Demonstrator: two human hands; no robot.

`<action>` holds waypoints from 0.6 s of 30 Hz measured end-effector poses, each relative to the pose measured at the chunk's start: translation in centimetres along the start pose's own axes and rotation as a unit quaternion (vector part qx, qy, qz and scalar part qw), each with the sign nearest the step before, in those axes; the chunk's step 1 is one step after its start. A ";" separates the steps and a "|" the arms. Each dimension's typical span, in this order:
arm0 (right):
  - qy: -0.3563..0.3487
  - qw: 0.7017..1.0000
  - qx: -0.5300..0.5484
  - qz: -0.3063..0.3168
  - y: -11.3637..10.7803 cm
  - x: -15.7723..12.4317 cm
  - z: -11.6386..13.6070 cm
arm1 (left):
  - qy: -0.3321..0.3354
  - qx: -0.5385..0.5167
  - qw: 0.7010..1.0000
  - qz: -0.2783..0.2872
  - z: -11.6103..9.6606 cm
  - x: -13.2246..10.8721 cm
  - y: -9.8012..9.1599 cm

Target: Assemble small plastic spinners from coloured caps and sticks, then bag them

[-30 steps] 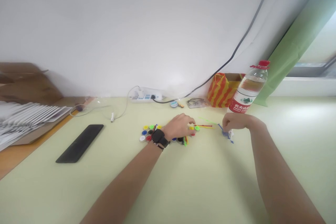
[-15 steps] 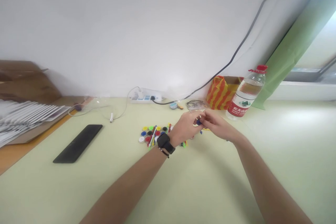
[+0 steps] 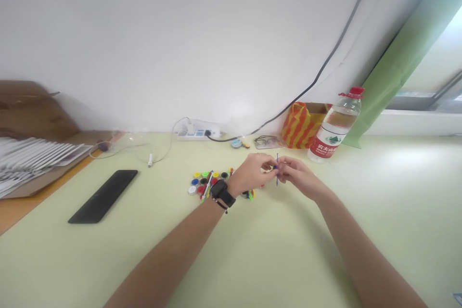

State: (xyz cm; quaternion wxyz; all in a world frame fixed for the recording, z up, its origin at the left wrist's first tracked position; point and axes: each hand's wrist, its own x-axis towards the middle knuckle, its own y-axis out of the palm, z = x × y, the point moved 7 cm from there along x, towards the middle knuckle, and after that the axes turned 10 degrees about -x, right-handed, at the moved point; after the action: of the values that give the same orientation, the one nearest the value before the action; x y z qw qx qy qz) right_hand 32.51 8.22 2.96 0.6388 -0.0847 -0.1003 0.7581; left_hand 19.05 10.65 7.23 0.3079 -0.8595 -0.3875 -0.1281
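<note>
From the head camera, you are holding both hands together above the pale green surface [image 3: 252, 250], just beyond the middle of it. Your left hand [image 3: 252, 173] and your right hand [image 3: 298, 175] are meeting fingertip to fingertip, and both are pinching a thin blue stick [image 3: 277, 180]. The stick is standing nearly upright between them, its ends poking out above and below the fingers, and it is clear of the surface. A small dark blue piece [image 3: 275, 167] is sitting on the stick right at the pinch; it is too small to tell what it is. You are wearing a black watch [image 3: 221, 191] on your left wrist.

Just beside and partly under your left wrist, a cluster of small coloured round pieces [image 3: 205, 182] is lying on the surface with a few coloured sticks mixed in. A flat black phone [image 3: 103, 196] is lying well apart to the left. Along the wall, a white power strip [image 3: 197, 131] is lying with a white cable [image 3: 159, 151] looping out from it. To the right of it, a pair of glasses [image 3: 267, 142], an orange-and-yellow striped bag [image 3: 298, 125] and a water bottle [image 3: 332, 130] with a red cap are standing near your right hand. A stack of white sheets [image 3: 32, 161] is resting at the far left.
</note>
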 end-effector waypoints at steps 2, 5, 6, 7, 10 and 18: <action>-0.017 0.999 -0.039 0.020 0.4 -0.2 0.3 | -0.003 -0.001 1.000 0.012 0.1 -0.1 0.3; -0.074 0.989 -0.127 0.007 0.1 -0.1 0.8 | -0.005 -0.002 1.000 0.022 0.4 -0.3 0.7; -0.087 0.982 -0.167 -0.014 -0.4 0.0 0.7 | -0.007 0.001 1.000 0.025 0.6 -0.3 0.9; -0.095 0.973 -0.207 -0.040 -1.0 0.2 0.4 | -0.010 0.008 0.999 0.031 0.8 -0.4 1.1; -0.087 0.936 -0.325 -0.101 -3.0 0.7 -1.3 | -0.023 0.041 0.997 0.066 1.3 -0.8 2.0; -0.089 0.881 -0.465 0.003 -2.0 1.0 -4.1 | -0.021 0.166 0.974 0.154 2.0 -1.7 3.3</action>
State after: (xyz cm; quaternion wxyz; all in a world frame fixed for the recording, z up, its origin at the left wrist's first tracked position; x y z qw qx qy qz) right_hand 35.31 9.75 -0.53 0.5123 -0.3041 -0.4974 0.6306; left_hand 20.32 9.18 3.49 0.4539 -0.8484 -0.2722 0.0049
